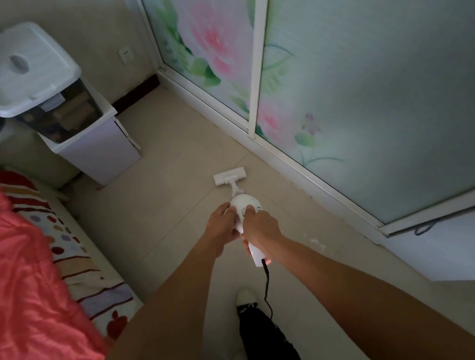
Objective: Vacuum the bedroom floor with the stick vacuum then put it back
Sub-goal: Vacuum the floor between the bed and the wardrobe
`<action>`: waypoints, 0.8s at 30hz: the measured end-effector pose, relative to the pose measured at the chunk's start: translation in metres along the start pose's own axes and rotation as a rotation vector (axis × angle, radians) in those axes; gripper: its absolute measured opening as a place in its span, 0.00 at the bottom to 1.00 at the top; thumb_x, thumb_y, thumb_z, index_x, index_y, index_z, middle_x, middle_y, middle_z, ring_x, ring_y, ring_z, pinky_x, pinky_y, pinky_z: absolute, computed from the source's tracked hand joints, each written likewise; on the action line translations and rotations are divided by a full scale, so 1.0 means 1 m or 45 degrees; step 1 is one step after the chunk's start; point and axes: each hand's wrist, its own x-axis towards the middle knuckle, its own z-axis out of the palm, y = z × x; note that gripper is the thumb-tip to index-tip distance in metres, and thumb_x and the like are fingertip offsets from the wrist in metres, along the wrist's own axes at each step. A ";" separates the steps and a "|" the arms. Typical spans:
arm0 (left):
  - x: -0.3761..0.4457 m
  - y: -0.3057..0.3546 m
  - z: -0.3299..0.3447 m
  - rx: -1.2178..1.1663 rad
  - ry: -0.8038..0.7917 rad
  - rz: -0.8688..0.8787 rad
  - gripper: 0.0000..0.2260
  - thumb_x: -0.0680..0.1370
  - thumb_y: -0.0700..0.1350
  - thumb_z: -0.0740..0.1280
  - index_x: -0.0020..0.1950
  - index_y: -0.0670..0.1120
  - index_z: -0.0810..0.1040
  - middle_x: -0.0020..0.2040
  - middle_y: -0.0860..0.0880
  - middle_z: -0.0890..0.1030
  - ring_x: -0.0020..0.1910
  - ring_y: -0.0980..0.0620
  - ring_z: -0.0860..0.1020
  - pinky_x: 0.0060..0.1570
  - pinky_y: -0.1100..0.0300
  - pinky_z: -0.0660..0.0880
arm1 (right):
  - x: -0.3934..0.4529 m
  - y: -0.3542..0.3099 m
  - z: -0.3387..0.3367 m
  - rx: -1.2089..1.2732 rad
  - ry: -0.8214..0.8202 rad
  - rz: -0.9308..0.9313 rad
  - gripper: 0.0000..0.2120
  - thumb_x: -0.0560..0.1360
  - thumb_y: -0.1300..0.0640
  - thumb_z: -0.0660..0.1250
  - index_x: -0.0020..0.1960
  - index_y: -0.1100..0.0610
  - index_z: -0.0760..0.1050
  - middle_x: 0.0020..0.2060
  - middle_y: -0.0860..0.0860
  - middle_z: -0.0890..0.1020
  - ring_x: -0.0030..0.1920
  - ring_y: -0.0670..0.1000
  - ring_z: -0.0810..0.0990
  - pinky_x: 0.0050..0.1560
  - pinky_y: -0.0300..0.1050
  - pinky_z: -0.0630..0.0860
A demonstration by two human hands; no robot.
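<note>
We stand in the strip of tiled floor [173, 171] between the bed [13, 275] and the frosted sliding doors [367, 68], both hands together on the white stick vacuum [245, 209]. Our left hand [221, 224] curls round the left side of the motor body; our right hand [260, 227] wraps the handle just behind it, a finger lying by the button on top. The hands sit side by side, almost touching, both clamped on the machine.

The vacuum's floor head [229, 177] rests flat on the tiles, near the door track and well apart from the white lidded bin [25, 69] and the cabinet [95, 145] in the corner. Its long axis runs from our hands forward and down, pointing away from us toward the far wall, with the head set crosswise to the shaft. A black cord [267, 286] leaves the rear of the handle and trails back past our shoe [244, 297].

We judge it a light, rigid plastic tool, its weight gathered at the motor near the grip, so one hand on the handle should steer it while the other steadies. The smooth shell may be a little slippery. The cord looks the likeliest snag underfoot as we work back along the floor.
</note>
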 end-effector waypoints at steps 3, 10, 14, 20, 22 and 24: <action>-0.027 -0.031 0.003 -0.013 0.006 -0.006 0.20 0.81 0.46 0.59 0.73 0.46 0.71 0.65 0.40 0.77 0.59 0.42 0.80 0.51 0.47 0.83 | -0.021 0.034 0.007 -0.009 0.005 0.013 0.28 0.81 0.44 0.48 0.64 0.65 0.73 0.52 0.63 0.82 0.28 0.54 0.79 0.23 0.40 0.75; -0.097 -0.099 0.008 -0.008 0.019 -0.003 0.19 0.82 0.45 0.58 0.74 0.45 0.71 0.66 0.39 0.76 0.53 0.44 0.80 0.40 0.56 0.83 | -0.077 0.109 0.015 -0.003 -0.064 -0.045 0.26 0.83 0.47 0.50 0.63 0.67 0.72 0.46 0.59 0.80 0.30 0.50 0.74 0.30 0.43 0.73; -0.124 -0.129 0.013 -0.002 0.020 -0.026 0.19 0.82 0.45 0.58 0.73 0.45 0.72 0.65 0.40 0.77 0.56 0.42 0.81 0.49 0.48 0.83 | -0.105 0.144 0.015 -0.007 -0.106 -0.055 0.25 0.82 0.48 0.50 0.64 0.66 0.72 0.40 0.56 0.77 0.33 0.51 0.74 0.34 0.46 0.73; -0.158 -0.161 0.030 -0.019 0.022 -0.038 0.18 0.82 0.45 0.59 0.72 0.45 0.72 0.65 0.40 0.76 0.59 0.40 0.80 0.49 0.49 0.83 | -0.131 0.182 0.011 -0.114 0.004 -0.016 0.26 0.83 0.46 0.47 0.65 0.65 0.71 0.51 0.63 0.82 0.27 0.52 0.78 0.21 0.37 0.72; -0.169 -0.170 0.041 -0.019 0.020 -0.037 0.18 0.82 0.45 0.58 0.72 0.45 0.71 0.65 0.40 0.75 0.60 0.39 0.79 0.47 0.51 0.83 | -0.139 0.196 0.003 -0.111 0.005 -0.019 0.26 0.83 0.46 0.48 0.65 0.65 0.71 0.51 0.64 0.82 0.26 0.53 0.78 0.19 0.36 0.71; -0.179 -0.180 0.051 -0.011 0.023 -0.040 0.18 0.83 0.45 0.58 0.72 0.45 0.71 0.66 0.39 0.75 0.60 0.39 0.79 0.48 0.51 0.82 | -0.148 0.209 -0.007 -0.078 -0.003 0.011 0.27 0.83 0.45 0.49 0.64 0.66 0.72 0.48 0.63 0.83 0.24 0.52 0.77 0.17 0.34 0.68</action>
